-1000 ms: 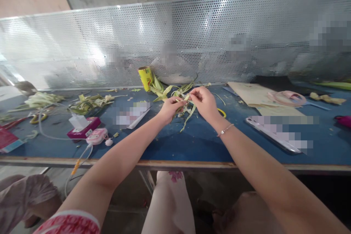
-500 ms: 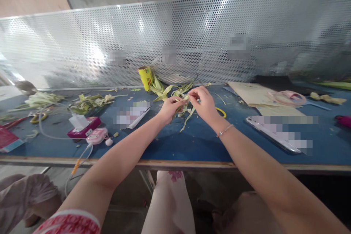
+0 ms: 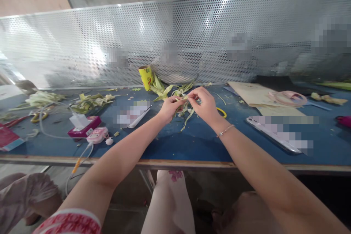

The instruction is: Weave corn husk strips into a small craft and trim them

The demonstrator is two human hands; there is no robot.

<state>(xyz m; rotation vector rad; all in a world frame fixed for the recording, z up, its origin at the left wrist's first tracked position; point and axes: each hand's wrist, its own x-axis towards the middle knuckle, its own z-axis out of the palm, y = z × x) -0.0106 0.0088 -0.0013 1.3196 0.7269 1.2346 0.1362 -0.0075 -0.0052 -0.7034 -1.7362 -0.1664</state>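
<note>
Above the middle of the blue table, my two hands meet with the fingertips close together. My left hand (image 3: 170, 109) is closed in a pinch on a pale green corn husk strip (image 3: 188, 121), whose loose ends hang below. My right hand (image 3: 205, 104) pinches the same husk at its upper right end; the fingers hide the exact grip. More corn husks (image 3: 160, 89) lie just behind, beside a leaning yellow tube (image 3: 145, 78). A yellow loop (image 3: 222, 112) shows partly behind my right wrist.
A phone (image 3: 274, 135) lies right, and another blurred flat object (image 3: 134, 114) left. A purple power block (image 3: 85, 127) with cables, husk piles (image 3: 91, 103) and yellow-handled scissors (image 3: 35, 117) are further left. Brown paper (image 3: 246, 93) lies back right. A perforated metal screen (image 3: 192, 25) borders the back.
Both hands stay in nearly the same place on the husk. The fingers have shifted only slightly, and the view has barely moved.
</note>
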